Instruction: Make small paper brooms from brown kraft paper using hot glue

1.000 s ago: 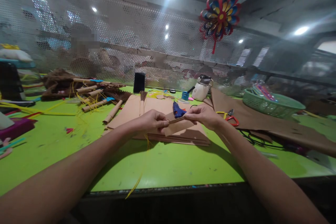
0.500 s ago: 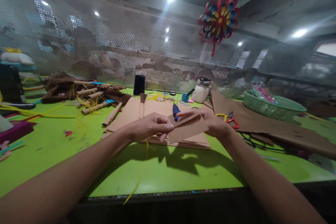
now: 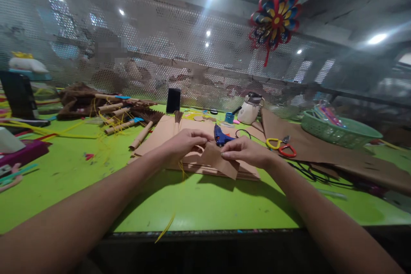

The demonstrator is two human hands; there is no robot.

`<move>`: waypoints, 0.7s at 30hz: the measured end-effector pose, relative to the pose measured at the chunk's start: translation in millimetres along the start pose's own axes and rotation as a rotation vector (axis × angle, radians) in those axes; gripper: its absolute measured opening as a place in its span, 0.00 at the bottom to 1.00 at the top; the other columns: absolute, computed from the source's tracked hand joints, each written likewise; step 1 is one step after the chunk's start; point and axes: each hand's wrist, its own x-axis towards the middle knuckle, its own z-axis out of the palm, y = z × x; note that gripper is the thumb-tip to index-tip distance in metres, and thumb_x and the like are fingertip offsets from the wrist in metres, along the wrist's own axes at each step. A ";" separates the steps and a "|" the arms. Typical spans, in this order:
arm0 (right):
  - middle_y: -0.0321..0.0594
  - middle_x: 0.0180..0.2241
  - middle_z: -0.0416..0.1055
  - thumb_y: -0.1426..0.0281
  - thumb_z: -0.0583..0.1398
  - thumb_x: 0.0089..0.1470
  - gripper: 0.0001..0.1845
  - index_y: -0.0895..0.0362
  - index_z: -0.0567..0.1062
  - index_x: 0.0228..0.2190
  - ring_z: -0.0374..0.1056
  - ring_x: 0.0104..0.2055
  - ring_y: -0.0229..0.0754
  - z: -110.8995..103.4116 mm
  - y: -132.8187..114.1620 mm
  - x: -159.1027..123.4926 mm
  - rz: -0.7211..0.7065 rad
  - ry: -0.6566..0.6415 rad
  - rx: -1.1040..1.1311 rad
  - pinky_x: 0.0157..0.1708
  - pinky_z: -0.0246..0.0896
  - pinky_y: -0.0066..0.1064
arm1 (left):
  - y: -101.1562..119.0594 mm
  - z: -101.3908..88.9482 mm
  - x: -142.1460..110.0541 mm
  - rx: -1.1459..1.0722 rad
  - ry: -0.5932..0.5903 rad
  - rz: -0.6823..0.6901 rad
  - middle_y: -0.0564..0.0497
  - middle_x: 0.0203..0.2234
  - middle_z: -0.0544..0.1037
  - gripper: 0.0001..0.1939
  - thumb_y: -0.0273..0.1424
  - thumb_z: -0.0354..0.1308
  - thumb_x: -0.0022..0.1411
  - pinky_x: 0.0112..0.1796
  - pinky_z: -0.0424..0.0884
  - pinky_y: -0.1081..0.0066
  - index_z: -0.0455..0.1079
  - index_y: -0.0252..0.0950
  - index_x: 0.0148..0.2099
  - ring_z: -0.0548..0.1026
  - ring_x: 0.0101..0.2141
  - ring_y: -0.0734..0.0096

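Note:
Between my two hands is a small piece of brown paper (image 3: 221,163), tilted above a stack of brown paper sheets (image 3: 160,137). My left hand (image 3: 189,143) pinches its upper left edge, fingers closed. My right hand (image 3: 245,152) grips its right side with thumb and fingers pressed together. Just behind the paper lies a blue glue gun (image 3: 220,136), partly hidden by the right hand. A rolled paper stick with a fringed end (image 3: 177,119) lies on the stack behind my left hand.
Scissors with yellow and red handles (image 3: 281,146) lie right, beside large brown paper (image 3: 321,152) and a green basket (image 3: 343,130). Rolled paper sticks (image 3: 118,113) with yellow strings pile up left. A phone (image 3: 173,100), blue tape (image 3: 229,117) and white jug (image 3: 249,109) stand behind.
My right hand has turned over and closed on the right side of the small paper, which now tilts downward to the right. More of the glue gun shows.

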 end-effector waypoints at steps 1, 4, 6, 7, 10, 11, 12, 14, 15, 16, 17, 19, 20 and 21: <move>0.34 0.19 0.66 0.63 0.59 0.51 0.13 0.62 0.75 0.28 0.60 0.21 0.32 -0.2 1.3 1.9 0.030 -0.002 -0.080 0.23 0.56 0.25 | 0.2 -0.9 1.8 0.093 0.038 0.014 0.47 0.34 0.76 0.11 0.29 0.52 0.57 0.35 0.66 0.71 0.72 0.32 0.40 0.71 0.32 0.72; 0.36 0.23 0.69 0.65 0.58 0.52 0.12 0.62 0.76 0.28 0.61 0.25 0.34 3.5 7.5 9.0 0.004 0.031 -0.314 0.26 0.56 0.26 | -6.9 4.8 5.7 0.413 0.028 0.092 0.48 0.29 0.76 0.14 0.34 0.50 0.58 0.31 0.64 0.72 0.74 0.31 0.36 0.69 0.29 0.72; 0.37 0.27 0.72 0.67 0.57 0.52 0.11 0.61 0.77 0.30 0.62 0.28 0.35 8.8 13.0 13.4 -0.057 0.055 -0.430 0.29 0.56 0.26 | -16.5 12.1 7.4 0.548 0.000 0.191 0.48 0.27 0.76 0.14 0.35 0.51 0.58 0.29 0.62 0.73 0.75 0.32 0.34 0.69 0.28 0.72; 0.37 0.28 0.72 0.67 0.57 0.52 0.11 0.60 0.77 0.31 0.62 0.29 0.36 11.9 15.6 15.1 -0.081 0.066 -0.463 0.29 0.56 0.26 | -21.5 15.4 8.1 0.586 -0.016 0.239 0.48 0.27 0.76 0.14 0.35 0.51 0.58 0.29 0.61 0.73 0.75 0.32 0.34 0.69 0.28 0.72; 0.39 0.28 0.73 0.68 0.57 0.52 0.11 0.60 0.78 0.32 0.62 0.27 0.36 20.3 20.7 17.8 -0.124 0.119 -0.525 0.28 0.55 0.26 | -32.1 19.1 9.6 0.663 -0.040 0.273 0.48 0.25 0.76 0.14 0.34 0.51 0.59 0.27 0.58 0.74 0.76 0.32 0.32 0.68 0.26 0.73; 0.39 0.27 0.74 0.69 0.58 0.52 0.10 0.61 0.78 0.31 0.62 0.26 0.35 22.4 21.6 18.0 -0.133 0.144 -0.541 0.27 0.54 0.26 | -33.9 18.3 10.1 0.690 -0.042 0.259 0.48 0.23 0.76 0.14 0.34 0.51 0.58 0.26 0.57 0.74 0.76 0.33 0.32 0.67 0.24 0.74; 0.39 0.27 0.74 0.69 0.58 0.52 0.10 0.61 0.78 0.31 0.62 0.26 0.35 24.1 22.1 18.1 -0.139 0.167 -0.554 0.26 0.53 0.26 | -34.9 16.9 10.5 0.719 -0.043 0.250 0.49 0.23 0.76 0.13 0.33 0.52 0.58 0.25 0.57 0.74 0.76 0.33 0.32 0.66 0.23 0.74; 0.39 0.26 0.73 0.69 0.59 0.51 0.09 0.61 0.78 0.29 0.62 0.25 0.34 26.0 23.0 18.0 -0.139 0.207 -0.569 0.26 0.52 0.25 | -35.6 13.8 11.4 0.772 -0.048 0.258 0.50 0.23 0.76 0.11 0.31 0.52 0.57 0.25 0.56 0.74 0.76 0.35 0.33 0.66 0.22 0.75; 0.39 0.25 0.73 0.70 0.59 0.51 0.09 0.61 0.78 0.28 0.62 0.25 0.34 26.3 23.4 17.9 -0.131 0.216 -0.564 0.25 0.52 0.25 | -35.8 12.5 11.8 0.794 -0.048 0.264 0.50 0.23 0.76 0.11 0.31 0.53 0.56 0.25 0.57 0.74 0.76 0.35 0.33 0.66 0.23 0.75; 0.38 0.25 0.72 0.70 0.59 0.50 0.08 0.61 0.78 0.28 0.62 0.25 0.34 26.3 23.9 17.9 -0.120 0.218 -0.551 0.25 0.52 0.25 | -35.9 11.7 12.2 0.810 -0.046 0.265 0.50 0.24 0.77 0.10 0.31 0.53 0.56 0.26 0.57 0.74 0.76 0.35 0.33 0.67 0.23 0.74; 0.38 0.25 0.72 0.70 0.59 0.50 0.08 0.61 0.78 0.28 0.61 0.25 0.34 26.1 24.3 18.0 -0.108 0.213 -0.536 0.25 0.52 0.25 | -36.0 11.3 12.6 0.820 -0.044 0.261 0.50 0.25 0.77 0.10 0.30 0.53 0.55 0.26 0.57 0.74 0.76 0.35 0.33 0.68 0.24 0.74; 0.38 0.24 0.72 0.70 0.59 0.50 0.08 0.61 0.78 0.28 0.61 0.25 0.34 25.4 24.6 17.9 -0.089 0.200 -0.511 0.25 0.52 0.25 | -36.4 11.2 13.2 0.826 -0.035 0.242 0.51 0.25 0.77 0.10 0.31 0.53 0.55 0.26 0.58 0.75 0.76 0.35 0.33 0.68 0.24 0.73; 0.38 0.24 0.72 0.71 0.59 0.50 0.08 0.61 0.78 0.28 0.61 0.26 0.34 25.1 24.3 17.8 -0.085 0.193 -0.504 0.26 0.52 0.25 | -36.5 11.3 13.4 0.829 -0.030 0.232 0.51 0.25 0.77 0.10 0.31 0.53 0.55 0.26 0.58 0.75 0.76 0.36 0.33 0.68 0.25 0.73; 0.38 0.25 0.72 0.71 0.59 0.50 0.07 0.62 0.78 0.27 0.61 0.26 0.34 25.1 23.6 17.5 -0.084 0.190 -0.503 0.26 0.52 0.25 | -36.4 11.4 13.6 0.834 -0.030 0.221 0.51 0.25 0.77 0.10 0.31 0.53 0.55 0.26 0.58 0.75 0.76 0.36 0.33 0.69 0.25 0.73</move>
